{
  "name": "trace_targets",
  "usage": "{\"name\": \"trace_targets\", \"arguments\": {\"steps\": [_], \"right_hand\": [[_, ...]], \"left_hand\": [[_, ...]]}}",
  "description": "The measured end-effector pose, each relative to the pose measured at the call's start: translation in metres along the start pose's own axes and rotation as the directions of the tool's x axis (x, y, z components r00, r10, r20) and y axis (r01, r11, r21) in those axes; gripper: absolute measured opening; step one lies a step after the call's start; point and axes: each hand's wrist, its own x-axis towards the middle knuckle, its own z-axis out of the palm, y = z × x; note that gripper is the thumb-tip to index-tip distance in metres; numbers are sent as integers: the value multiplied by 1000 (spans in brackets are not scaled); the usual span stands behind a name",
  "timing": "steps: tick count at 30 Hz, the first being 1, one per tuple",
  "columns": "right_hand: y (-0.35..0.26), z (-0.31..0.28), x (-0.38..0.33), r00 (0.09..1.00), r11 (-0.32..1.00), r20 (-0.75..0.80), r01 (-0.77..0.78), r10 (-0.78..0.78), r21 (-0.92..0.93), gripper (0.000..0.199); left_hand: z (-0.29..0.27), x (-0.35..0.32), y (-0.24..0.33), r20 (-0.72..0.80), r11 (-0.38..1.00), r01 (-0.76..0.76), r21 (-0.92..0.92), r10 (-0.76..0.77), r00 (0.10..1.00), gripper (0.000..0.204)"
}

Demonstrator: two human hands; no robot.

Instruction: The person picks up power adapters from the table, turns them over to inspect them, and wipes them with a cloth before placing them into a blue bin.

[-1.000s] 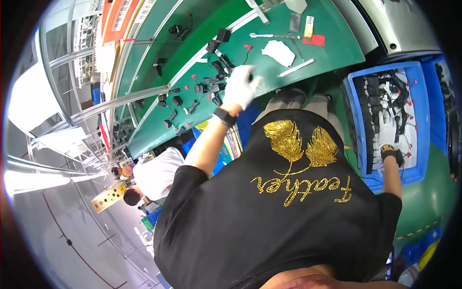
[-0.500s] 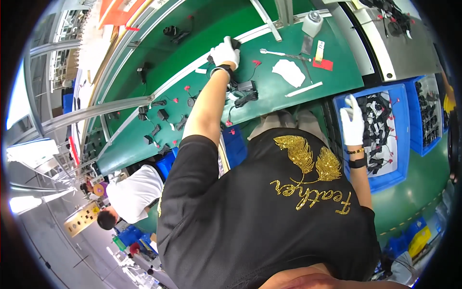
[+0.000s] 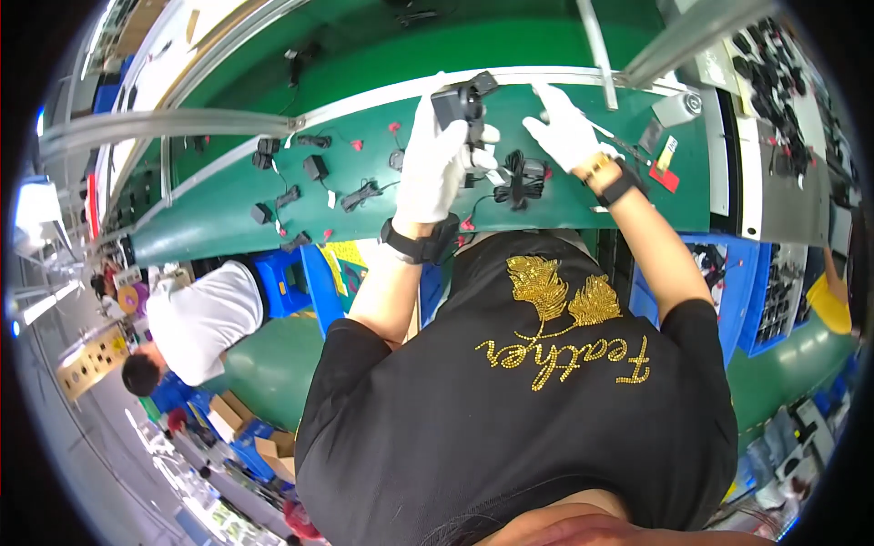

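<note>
My left hand [image 3: 426, 168], in a white glove, is wrapped round a black power adapter [image 3: 452, 106] and holds it up over the green bench. Its dark cable seems bunched at the fingers; the details are hard to make out. My right hand [image 3: 564, 132], gloved too, is apart from it on the right, fingers stretched and spread, holding nothing. Between the hands and nearer me, a black adapter cable [image 3: 522, 187] lies bundled on the bench. Further left are several more adapters, among them a boxy black adapter [image 3: 315, 167] and a cable bundle [image 3: 361, 195], some with red tips.
A white bottle [image 3: 676, 109] and a red card [image 3: 665, 178] lie towards the bench's right end. Metal rails [image 3: 364, 107] run along the far edge. Blue bins [image 3: 754, 314] of black parts stand at right. A person in a white shirt [image 3: 205, 318] works at left.
My left hand has come back from the far rail, now holding the adapter up. My right hand has moved from beside the blue bin to over the bench. The view has shifted.
</note>
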Motion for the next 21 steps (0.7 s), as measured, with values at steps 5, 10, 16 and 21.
{"name": "trace_targets", "arguments": {"steps": [5,10,16,21], "right_hand": [[-34,47,74,963,919,219,224,-157,-325,62],[-20,81,95,913,824,406,250,-26,-509,48],[-12,56,64,973,995,209,100,-96,-8,44],[-47,-20,8,991,843,120,-112,57,526,49]], "left_hand": [[12,-24,19,-88,998,-33,61,38,995,63],[1,-30,22,-155,998,25,61,-15,988,43],[-4,-25,9,-276,999,20,32,-11,961,15],[9,-13,3,-193,986,90,-140,-116,974,21]]}}
